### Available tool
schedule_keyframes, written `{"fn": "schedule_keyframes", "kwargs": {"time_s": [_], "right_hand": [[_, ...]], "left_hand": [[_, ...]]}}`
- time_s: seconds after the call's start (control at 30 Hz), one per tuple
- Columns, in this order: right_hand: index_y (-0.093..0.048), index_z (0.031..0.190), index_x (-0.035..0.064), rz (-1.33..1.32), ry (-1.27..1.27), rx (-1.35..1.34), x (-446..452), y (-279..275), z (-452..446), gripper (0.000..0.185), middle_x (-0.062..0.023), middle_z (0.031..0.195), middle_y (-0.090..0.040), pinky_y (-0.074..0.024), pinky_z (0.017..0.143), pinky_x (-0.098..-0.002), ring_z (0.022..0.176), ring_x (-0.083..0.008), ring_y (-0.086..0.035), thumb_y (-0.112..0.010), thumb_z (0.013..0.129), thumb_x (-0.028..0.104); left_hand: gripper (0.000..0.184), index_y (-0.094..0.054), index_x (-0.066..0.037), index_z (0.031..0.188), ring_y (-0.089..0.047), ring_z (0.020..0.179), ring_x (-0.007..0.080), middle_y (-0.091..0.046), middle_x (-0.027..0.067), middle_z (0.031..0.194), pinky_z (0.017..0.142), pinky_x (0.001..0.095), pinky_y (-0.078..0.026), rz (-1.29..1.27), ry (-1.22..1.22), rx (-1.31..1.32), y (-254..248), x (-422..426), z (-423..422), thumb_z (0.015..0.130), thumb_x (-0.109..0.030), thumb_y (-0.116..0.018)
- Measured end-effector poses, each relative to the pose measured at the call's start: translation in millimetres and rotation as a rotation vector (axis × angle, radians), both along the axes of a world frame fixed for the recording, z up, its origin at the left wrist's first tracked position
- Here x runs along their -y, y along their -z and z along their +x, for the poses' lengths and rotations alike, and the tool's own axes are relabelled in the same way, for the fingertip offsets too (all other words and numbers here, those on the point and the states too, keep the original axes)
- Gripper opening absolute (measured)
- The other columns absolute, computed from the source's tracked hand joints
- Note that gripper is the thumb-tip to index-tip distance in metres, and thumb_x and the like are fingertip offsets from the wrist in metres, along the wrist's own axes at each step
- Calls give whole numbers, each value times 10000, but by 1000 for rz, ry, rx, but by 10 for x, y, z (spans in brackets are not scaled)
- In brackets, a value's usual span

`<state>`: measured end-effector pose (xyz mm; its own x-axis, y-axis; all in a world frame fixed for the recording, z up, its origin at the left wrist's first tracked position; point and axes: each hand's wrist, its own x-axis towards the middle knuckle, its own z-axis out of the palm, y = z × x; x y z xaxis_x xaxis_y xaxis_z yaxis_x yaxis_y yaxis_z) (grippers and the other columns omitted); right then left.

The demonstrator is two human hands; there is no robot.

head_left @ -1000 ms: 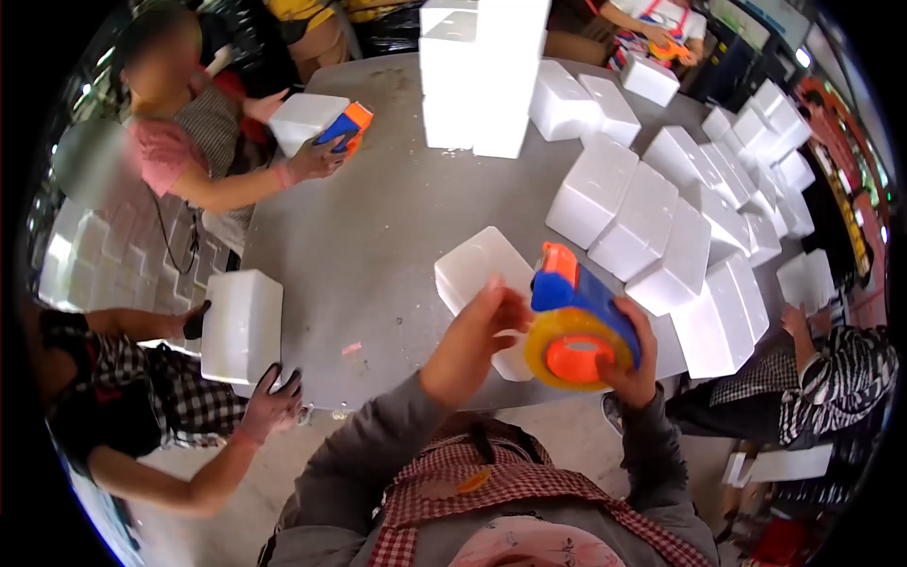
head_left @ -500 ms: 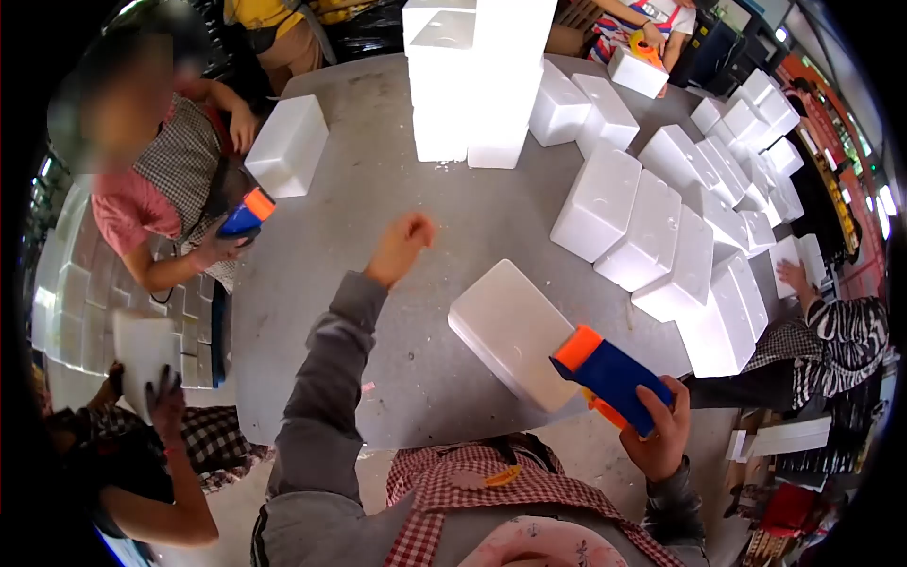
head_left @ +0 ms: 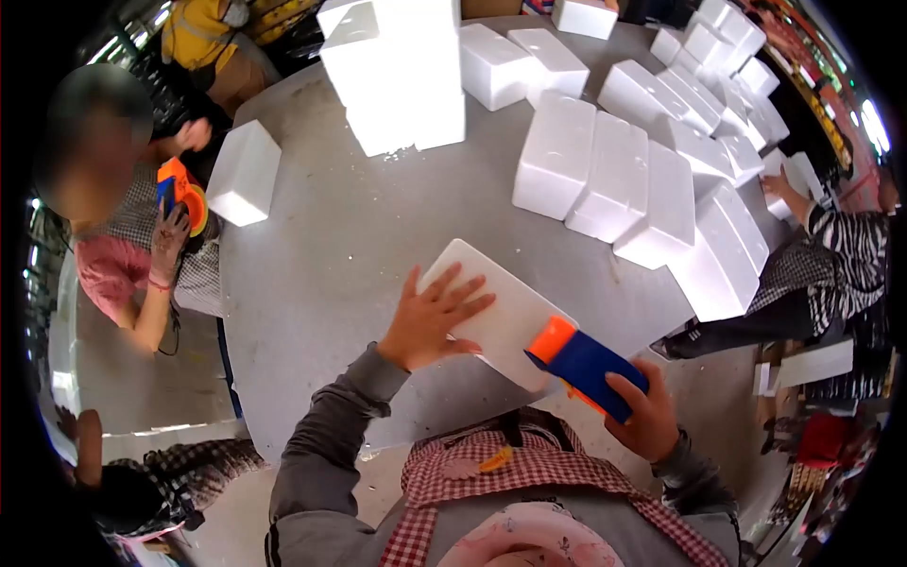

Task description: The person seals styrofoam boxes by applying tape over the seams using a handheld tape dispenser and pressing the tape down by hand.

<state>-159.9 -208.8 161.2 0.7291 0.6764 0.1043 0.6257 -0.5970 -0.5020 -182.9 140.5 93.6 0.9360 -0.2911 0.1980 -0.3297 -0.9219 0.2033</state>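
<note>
A white foam box (head_left: 513, 317) lies at an angle near my edge of the table. My left hand (head_left: 433, 317) is spread flat over its upper left part, fingers apart. In my right hand (head_left: 648, 412) is a blue and orange tape dispenser (head_left: 595, 370), gripped by its rear end. The dispenser's orange head is at the box's right end; I cannot tell whether it touches, or whether any tape is on the box.
Tall stacked foam boxes (head_left: 402, 85) stand at the back of the grey table (head_left: 312, 283), with more boxes (head_left: 605, 180) rowed at the right. Leftward, a co-worker holds another tape dispenser (head_left: 179, 197) beside a box (head_left: 245, 175). At the right, a person in striped sleeves (head_left: 846, 248) touches a box.
My left hand has come down from above the table onto the box, its fingers now spread. The tape dispenser stays in my right hand by the box. The camera view has shifted.
</note>
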Motion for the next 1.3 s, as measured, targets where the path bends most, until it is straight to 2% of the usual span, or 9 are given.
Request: {"fn": "schedule_keyframes", "kwargs": {"time_s": [0.23,0.43,0.57,0.7,0.8,0.83,0.93,1.2,1.3], "right_hand": [[-439,1230,57,566,312,-66,424,1948,-354,654,-164,1146,-469,-440,865,-404,1044,-308,-499,-699,630,37],[-305,1267,44,1244,452,-859,215,1904,458,658,-85,1129,-472,-428,872,-315,1035,-184,-486,-637,706,-51],[-295,1256,33,1396,703,-725,-73,1983,33,643,-90,1118,-476,-438,861,-299,1006,-174,-497,-634,713,-38],[-284,1276,24,1478,782,-682,-799,2258,-1210,672,-110,1163,-468,-399,925,-299,1083,-195,-471,-661,720,27],[-366,1258,7,912,889,-287,-1017,2442,-1062,700,-145,1198,-488,-427,904,-329,1106,-245,-492,-716,659,100],[-395,1237,0,992,931,-550,-866,2349,-880,666,-145,1147,-527,-450,866,-323,1020,-221,-532,-707,656,93],[-379,1245,-2,1051,635,-610,-645,2152,-930,629,-128,1113,-548,-453,854,-300,971,-194,-546,-674,694,75],[-377,1272,33,1163,813,-439,-1090,2118,-2373,598,-112,1148,-516,-442,877,-315,1025,-202,-523,-618,726,-2],[-387,1269,20,1182,792,-493,-890,2164,-2002,620,-132,1159,-522,-430,887,-316,1050,-216,-519,-638,703,31]], "left_hand": [[503,-497,-281,1258,-427,1199,197,-468,-31,1299,1021,554,-210,260,-16,170,-28,233,506,802,-485,-556],[442,-535,-225,1227,-512,959,235,-566,62,1004,920,427,-339,-5,265,224,145,283,1587,798,-309,-604],[397,-496,-262,1268,-531,924,289,-584,81,967,838,437,-383,112,178,104,363,288,1757,879,-339,-479],[445,-411,-276,1326,-544,949,325,-585,116,977,839,477,-394,130,-282,-142,422,357,1262,910,-431,-392],[494,-380,-233,1349,-530,994,340,-570,141,1035,856,514,-377,97,-556,-213,485,355,283,904,-446,-401],[512,-378,-202,1351,-514,1042,347,-560,159,1091,865,521,-372,66,-609,-219,490,316,5,902,-446,-408],[565,-373,-161,1353,-436,1175,342,-482,190,1245,871,492,-378,266,-37,381,711,202,-401,883,-469,-438],[621,-383,-212,1349,-403,1211,357,-324,226,1357,865,475,-393,-48,-480,-233,389,837,-879,837,-553,-467],[548,-401,-264,1338,-344,1257,337,-362,152,1348,925,541,-328,68,-257,-227,37,757,-839,853,-507,-477]]}}
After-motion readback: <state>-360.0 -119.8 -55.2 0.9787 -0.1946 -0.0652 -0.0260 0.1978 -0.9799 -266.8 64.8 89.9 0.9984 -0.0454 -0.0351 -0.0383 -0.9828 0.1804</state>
